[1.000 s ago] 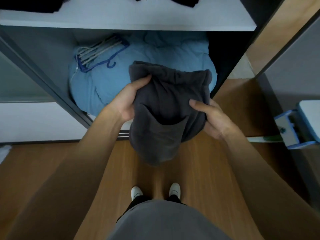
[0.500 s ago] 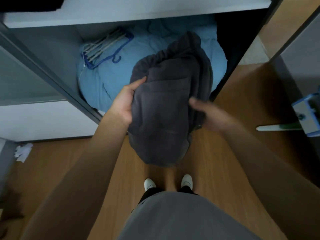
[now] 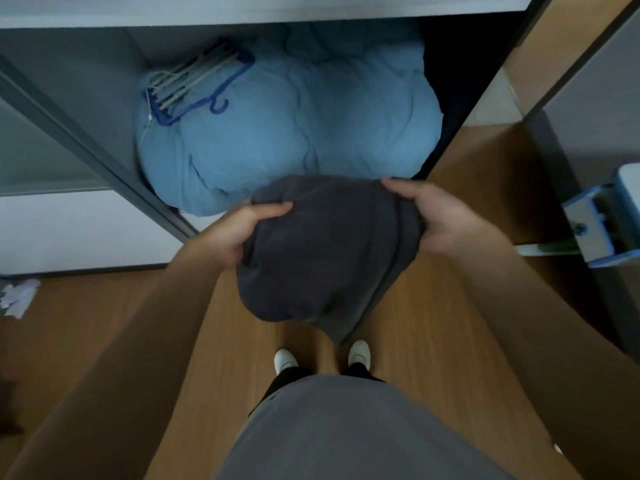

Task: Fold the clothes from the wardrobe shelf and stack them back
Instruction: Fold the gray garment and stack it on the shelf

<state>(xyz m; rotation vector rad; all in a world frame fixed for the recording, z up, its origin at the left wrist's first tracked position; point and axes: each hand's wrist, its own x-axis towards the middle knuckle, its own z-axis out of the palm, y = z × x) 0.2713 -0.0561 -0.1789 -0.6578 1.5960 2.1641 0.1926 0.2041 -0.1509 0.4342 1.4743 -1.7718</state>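
Lowered since a moment ago: dark grey garment (image 3: 325, 251), hanging in mid-air before the wardrobe (image 3: 90, 147) opening, gripped at its upper corners by left hand (image 3: 239, 233) and right hand (image 3: 440, 216). Likely to sag open, lower flap dangling unsupported.

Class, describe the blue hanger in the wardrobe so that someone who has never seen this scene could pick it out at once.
Inside the open wardrobe, a big light blue quilt fills the lower compartment. A bundle of hangers lies on its upper left part. The blue hanger is the only dark blue one, its hook curling onto the quilt; the others are pale grey.
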